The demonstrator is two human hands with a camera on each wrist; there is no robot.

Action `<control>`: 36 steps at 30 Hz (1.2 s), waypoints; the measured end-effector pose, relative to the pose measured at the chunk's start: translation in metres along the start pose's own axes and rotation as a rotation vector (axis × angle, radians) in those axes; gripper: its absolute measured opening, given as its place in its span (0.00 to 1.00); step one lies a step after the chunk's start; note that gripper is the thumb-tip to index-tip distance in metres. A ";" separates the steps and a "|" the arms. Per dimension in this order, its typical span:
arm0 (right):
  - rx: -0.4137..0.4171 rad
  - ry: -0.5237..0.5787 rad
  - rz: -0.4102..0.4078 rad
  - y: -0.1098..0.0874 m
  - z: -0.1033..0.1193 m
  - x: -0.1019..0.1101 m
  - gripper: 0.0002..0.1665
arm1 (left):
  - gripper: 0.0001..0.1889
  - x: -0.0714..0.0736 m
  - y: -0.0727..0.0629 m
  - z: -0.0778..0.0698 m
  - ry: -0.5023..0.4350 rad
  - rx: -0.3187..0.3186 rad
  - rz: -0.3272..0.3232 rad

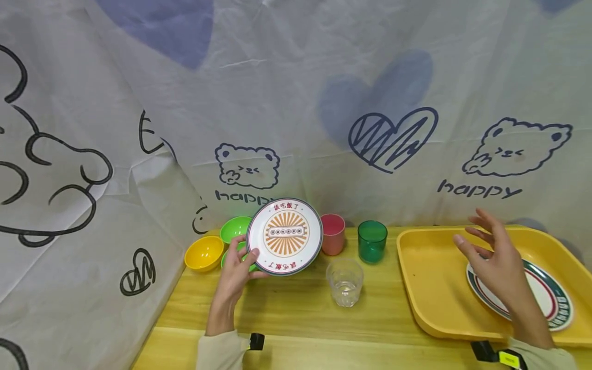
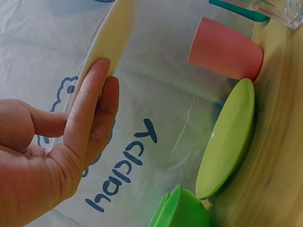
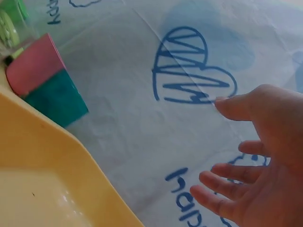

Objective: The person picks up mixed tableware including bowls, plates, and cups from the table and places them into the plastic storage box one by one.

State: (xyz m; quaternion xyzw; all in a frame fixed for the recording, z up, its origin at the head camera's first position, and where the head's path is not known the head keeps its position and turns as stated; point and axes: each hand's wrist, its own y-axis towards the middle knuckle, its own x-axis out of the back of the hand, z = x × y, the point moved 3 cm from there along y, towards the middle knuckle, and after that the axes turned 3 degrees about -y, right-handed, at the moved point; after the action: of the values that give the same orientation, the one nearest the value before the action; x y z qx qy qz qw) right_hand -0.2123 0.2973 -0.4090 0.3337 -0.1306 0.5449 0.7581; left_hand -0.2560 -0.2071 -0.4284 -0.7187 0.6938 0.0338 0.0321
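Observation:
In the head view, my left hand (image 1: 236, 267) grips a white plate (image 1: 302, 254) by its left edge, thumb on the face and fingers behind. The plate is tilted up above the table, its orange sunburst print facing me. From the left wrist view, the plate (image 2: 111, 38) shows its pale underside edge-on. My right hand (image 1: 497, 257) hovers over the yellow tray (image 1: 444, 321) with fingers spread and nothing held. Beneath it, a white plate with a dark green rim (image 1: 538, 288) lies in the tray, partly hidden by the hand and forearm.
A yellow bowl (image 1: 203, 254) and green bowls (image 1: 235, 228) stand at back left. A yellow-green plate (image 2: 227, 142) lies beside a pink cup (image 2: 225, 49). A green cup (image 1: 372, 241) and a clear glass (image 1: 345, 288) stand left of the tray. Patterned cloth (image 1: 296, 103) hangs behind.

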 end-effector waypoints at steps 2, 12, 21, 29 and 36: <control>0.013 0.013 -0.002 -0.001 0.005 -0.004 0.47 | 0.22 0.000 0.000 0.000 -0.001 0.002 0.006; 0.126 0.082 0.052 -0.001 0.023 -0.034 0.49 | 0.23 -0.002 -0.001 0.003 -0.029 0.001 0.033; 0.136 0.085 0.074 -0.004 0.029 -0.045 0.48 | 0.23 -0.009 -0.001 0.003 -0.042 -0.003 0.069; 0.141 0.086 0.091 -0.006 0.033 -0.049 0.48 | 0.24 -0.019 -0.004 0.004 -0.030 0.002 0.094; 0.161 0.104 0.105 -0.009 0.037 -0.055 0.47 | 0.24 -0.026 -0.005 0.005 -0.034 -0.004 0.127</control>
State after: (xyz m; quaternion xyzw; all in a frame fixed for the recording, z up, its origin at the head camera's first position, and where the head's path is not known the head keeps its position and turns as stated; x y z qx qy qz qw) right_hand -0.2188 0.2309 -0.4152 0.3575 -0.0643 0.6090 0.7051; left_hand -0.2524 -0.1802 -0.4310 -0.6727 0.7372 0.0491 0.0401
